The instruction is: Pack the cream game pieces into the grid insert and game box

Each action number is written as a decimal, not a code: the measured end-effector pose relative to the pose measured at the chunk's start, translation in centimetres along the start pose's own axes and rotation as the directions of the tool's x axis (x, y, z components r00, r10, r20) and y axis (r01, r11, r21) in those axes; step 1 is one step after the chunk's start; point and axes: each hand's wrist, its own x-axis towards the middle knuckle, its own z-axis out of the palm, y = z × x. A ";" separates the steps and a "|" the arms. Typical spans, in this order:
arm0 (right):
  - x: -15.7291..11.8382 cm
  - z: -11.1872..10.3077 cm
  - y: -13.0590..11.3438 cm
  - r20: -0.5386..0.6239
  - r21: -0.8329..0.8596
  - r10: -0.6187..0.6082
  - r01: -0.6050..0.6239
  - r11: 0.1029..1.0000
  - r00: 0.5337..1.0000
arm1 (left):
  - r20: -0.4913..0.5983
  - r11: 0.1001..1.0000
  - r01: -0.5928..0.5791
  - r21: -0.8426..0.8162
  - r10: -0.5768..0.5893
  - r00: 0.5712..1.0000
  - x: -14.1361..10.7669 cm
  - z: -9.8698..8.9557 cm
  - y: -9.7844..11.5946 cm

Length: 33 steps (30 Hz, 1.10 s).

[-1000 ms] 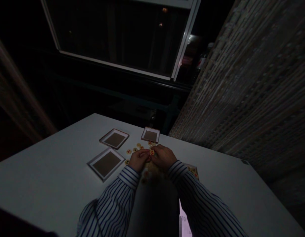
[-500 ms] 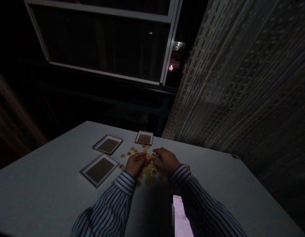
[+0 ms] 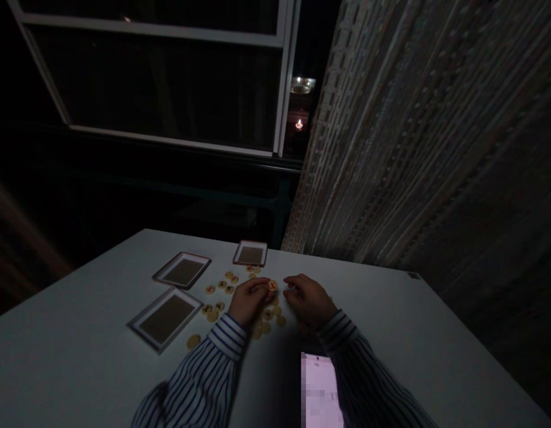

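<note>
My left hand pinches a round wooden xiangqi piece with a red mark between thumb and fingertips, its face turned up toward me. My right hand is just to the right of it, thumb and fingers bent but apart, not touching that piece. Under and between the hands lie several loose pieces, some with dark marks and some plain. More marked pieces are scattered left of my left hand, and a single plain one lies near my left sleeve.
Three framed flat panels lie on the white table: a grey one, a brown-edged one and a small one at the back. A lit phone is beside my right forearm. A string curtain hangs behind.
My right hand has drawn away to the right from the piece in my left hand. The view has shifted slightly, and more loose pieces show at the left.
</note>
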 end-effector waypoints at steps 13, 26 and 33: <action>-1.2 -2.0 2.8 -0.078 0.137 0.084 -0.072 0.988 0.993 | 0.067 0.993 -0.054 0.105 0.047 0.997 1.4 3.7 0.0; -1.4 -2.9 4.5 -0.110 0.254 0.155 -0.123 0.959 0.982 | 0.091 0.992 -0.052 0.119 0.041 0.995 3.0 5.2 0.3; -1.5 -3.4 4.9 -0.120 0.275 0.180 -0.141 0.951 0.976 | 0.143 0.984 -0.018 0.175 -0.007 0.990 3.5 5.8 1.2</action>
